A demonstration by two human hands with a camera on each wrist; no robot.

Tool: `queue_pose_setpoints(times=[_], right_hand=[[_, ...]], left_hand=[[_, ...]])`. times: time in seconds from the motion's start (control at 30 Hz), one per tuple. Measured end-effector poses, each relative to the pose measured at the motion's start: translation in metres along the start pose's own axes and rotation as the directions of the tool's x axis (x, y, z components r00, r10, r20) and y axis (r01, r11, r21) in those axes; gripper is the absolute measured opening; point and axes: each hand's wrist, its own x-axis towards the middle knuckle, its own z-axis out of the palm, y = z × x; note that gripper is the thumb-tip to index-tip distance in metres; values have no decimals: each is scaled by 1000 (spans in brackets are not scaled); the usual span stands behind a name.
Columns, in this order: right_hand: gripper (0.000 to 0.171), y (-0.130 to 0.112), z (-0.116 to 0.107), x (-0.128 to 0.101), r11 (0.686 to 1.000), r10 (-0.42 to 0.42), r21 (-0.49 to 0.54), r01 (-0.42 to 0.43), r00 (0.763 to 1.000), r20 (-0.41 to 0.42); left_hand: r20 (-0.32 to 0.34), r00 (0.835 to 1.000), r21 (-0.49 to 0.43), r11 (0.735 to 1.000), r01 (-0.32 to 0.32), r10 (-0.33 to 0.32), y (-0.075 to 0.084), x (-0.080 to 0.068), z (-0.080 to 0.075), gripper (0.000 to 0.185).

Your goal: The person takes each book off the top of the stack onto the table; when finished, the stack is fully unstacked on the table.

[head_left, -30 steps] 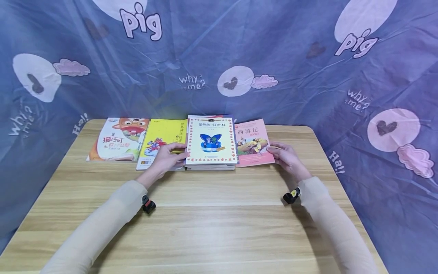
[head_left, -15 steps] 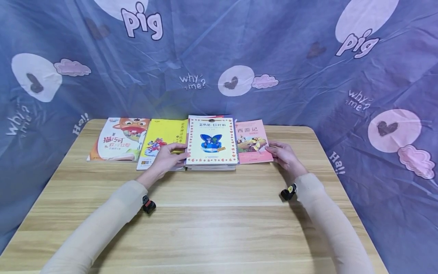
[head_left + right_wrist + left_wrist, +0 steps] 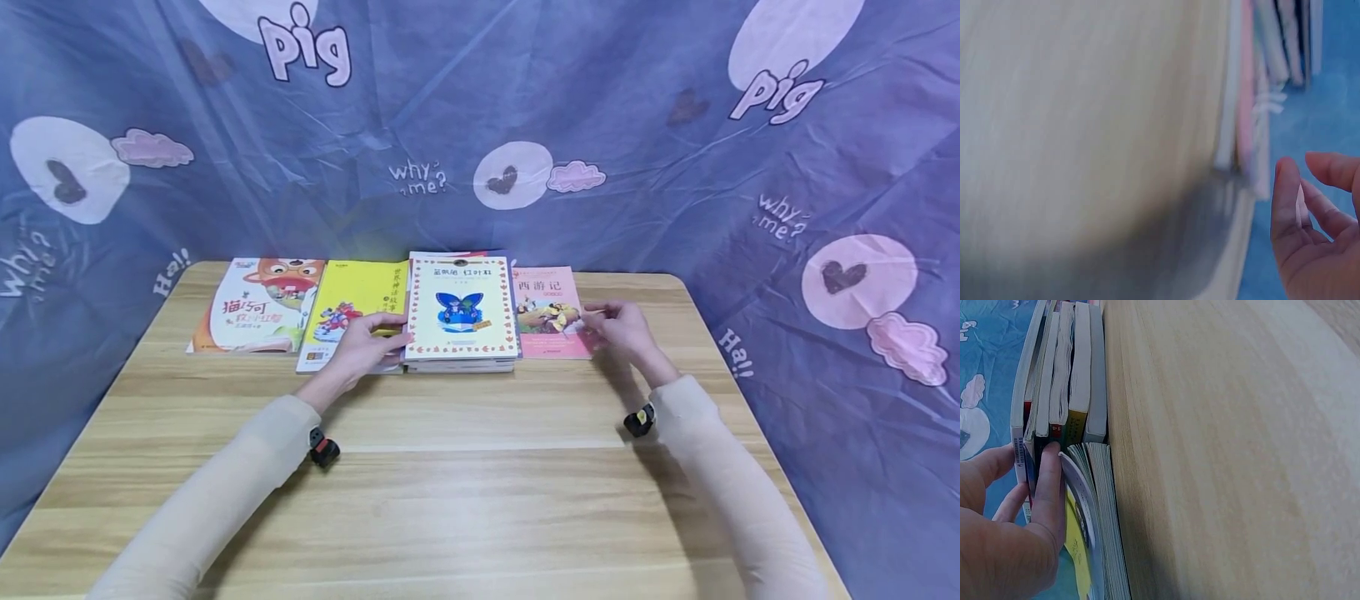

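Since a second ago the pink book (image 3: 550, 312) has slid toward the back of the wooden table (image 3: 465, 483), squaring up beside the stack of books (image 3: 461, 310), and the right hand (image 3: 624, 331) has lifted off its outer edge. That hand now hovers just beside the book's right side with fingers loosely bent and holding nothing; the right wrist view, though blurred, shows the fingers (image 3: 1288, 187) apart from the page edges of the pink book (image 3: 1247, 94). Across the back of the table lie an orange-and-white fox book (image 3: 257, 305), a yellow book (image 3: 352, 315), the stack topped by a white cover with a blue figure, and the pink book, all flat and side by side. No box or tray is in view. The left hand (image 3: 365, 344) has not moved: it rests on the yellow book with its fingertips pressed against the left side of the stack. In the left wrist view the thumb (image 3: 1050, 487) lies on the stack's spines (image 3: 1063, 394), the other fingers nearly straight, above the yellow book (image 3: 1094, 506) beneath.
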Motion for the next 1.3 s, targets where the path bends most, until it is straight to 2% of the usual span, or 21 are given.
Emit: queue_pose_setpoints(times=[0.1, 0.27, 0.4, 0.53, 0.63, 0.83, 1.07, 1.3], right_hand=[[42, -15, 6, -6, 999, -22, 46, 21, 999, 34], [44, -38, 23, -13, 980, -35, 199, 9, 991, 129], [46, -52, 37, -20, 945, -32, 326, -28, 983, 179], [49, -64, 49, -26, 891, 5, 442, -106, 975, 223], [50, -69, 57, -28, 864, 39, 478, -156, 968, 246], [47, -72, 70, -28, 866, 79, 460, -198, 961, 264], [43, -81, 76, -29, 905, 136, 363, -220, 961, 242], [52, -89, 81, -26, 921, 202, 279, -272, 945, 255]], left_hand=[[-5, 1000, 5, 1000, 8, -8, 0, 0, -1, 50], [-4, 1000, 1, 1000, 11, -11, 1, -1, -2, 50], [1, 1000, -1, 1000, 4, -4, 0, 0, -1, 50], [2, 1000, -1, 1000, -10, 10, -1, 0, 0, 50], [5, 1000, -8, 1000, -16, 16, -1, 0, 0, 51], [13, 1000, -20, 1000, -15, 15, 0, 0, 1, 52], [7, 1000, -15, 1000, -6, 6, 2, -2, 1, 51], [6, 1000, -1, 1000, -19, 19, 2, -3, 0, 51]])
